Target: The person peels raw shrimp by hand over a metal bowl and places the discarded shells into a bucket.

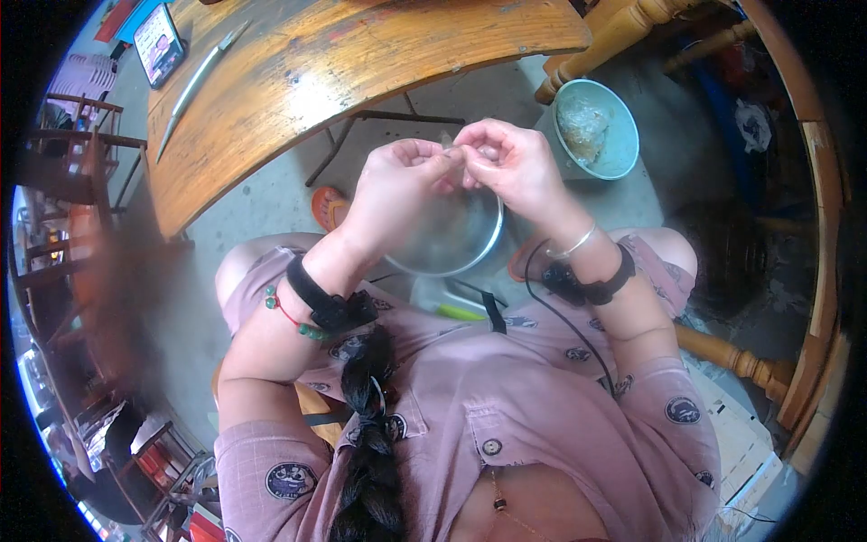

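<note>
My left hand (393,185) and my right hand (513,170) meet in front of me, fingertips pinched together. Between them shows a bit of a small pale brownish thing (447,141), mostly covered by the fingers and too small to name. Right below the hands is a round bowl (490,242) with a shiny metal-like rim, its far side and much of its inside hidden by my hands. Both wrists wear black straps.
A wooden table (361,59) carries a lit phone (160,47) and a long thin pale object (197,88). At right stands a light blue bucket (625,144) with a crumpled clear plastic bag (582,122). An orange slipper (329,209) lies on the floor. Wooden furniture (817,226) borders the right.
</note>
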Tool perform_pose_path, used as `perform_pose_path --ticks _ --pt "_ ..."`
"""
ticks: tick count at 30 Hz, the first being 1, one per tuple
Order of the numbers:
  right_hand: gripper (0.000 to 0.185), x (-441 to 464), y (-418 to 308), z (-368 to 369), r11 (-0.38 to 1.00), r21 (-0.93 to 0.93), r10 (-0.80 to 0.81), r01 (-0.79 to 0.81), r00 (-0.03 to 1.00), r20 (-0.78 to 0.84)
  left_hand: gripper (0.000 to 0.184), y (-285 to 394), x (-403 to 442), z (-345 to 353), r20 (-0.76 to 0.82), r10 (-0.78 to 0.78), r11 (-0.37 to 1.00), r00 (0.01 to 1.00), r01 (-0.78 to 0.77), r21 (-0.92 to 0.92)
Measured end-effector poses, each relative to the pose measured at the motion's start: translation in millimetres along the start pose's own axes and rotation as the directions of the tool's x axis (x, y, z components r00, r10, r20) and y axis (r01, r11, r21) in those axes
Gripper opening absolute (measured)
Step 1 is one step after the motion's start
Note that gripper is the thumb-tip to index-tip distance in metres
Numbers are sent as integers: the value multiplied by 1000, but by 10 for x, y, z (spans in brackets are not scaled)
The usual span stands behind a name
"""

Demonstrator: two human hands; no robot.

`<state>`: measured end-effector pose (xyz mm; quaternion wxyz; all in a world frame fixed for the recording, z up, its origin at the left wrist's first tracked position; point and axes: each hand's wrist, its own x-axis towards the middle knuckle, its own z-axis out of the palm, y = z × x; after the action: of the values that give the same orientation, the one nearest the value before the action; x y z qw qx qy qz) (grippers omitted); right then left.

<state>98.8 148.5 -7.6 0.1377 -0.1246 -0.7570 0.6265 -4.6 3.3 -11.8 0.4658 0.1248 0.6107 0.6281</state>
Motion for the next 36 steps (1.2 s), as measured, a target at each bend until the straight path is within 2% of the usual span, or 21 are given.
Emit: perform_pose_path --ticks 2,8,10,13,20,22,26,32,36 --pt "9 8 36 4 998 45 31 -32 999 25 17 -10 10 -16 -21 -6 1000 1000 6 4" --pt "9 19 70 -12 984 142 94 -109 989 110 12 -32 33 -47 61 -37 999 997 37 13" --pt "10 29 9 -51 938 286 157 -194 976 148 12 -13 27 -48 102 -49 996 994 55 -65" --pt "11 49 14 -96 919 311 191 -240 965 180 16 -36 49 -50 130 -29 994 991 42 -98" --pt "11 88 20 -199 921 305 187 -242 962 198 17 47 18 -47 186 -42 977 982 80 -198" --pt "11 88 6 -218 912 341 166 -230 964 207 18 54 16 -81 232 -55 916 971 141 -374" --pt "12 111 0 -250 906 368 140 -211 967 211 18 72 14 -100 230 -35 885 973 138 -446" --pt "11 111 3 -222 928 331 135 -172 982 130 20 8 46 -93 306 96 815 947 102 -571" --pt "11 104 64 -203 949 308 52 -70 997 65 25 23 22 -45 338 135 798 931 100 -595"
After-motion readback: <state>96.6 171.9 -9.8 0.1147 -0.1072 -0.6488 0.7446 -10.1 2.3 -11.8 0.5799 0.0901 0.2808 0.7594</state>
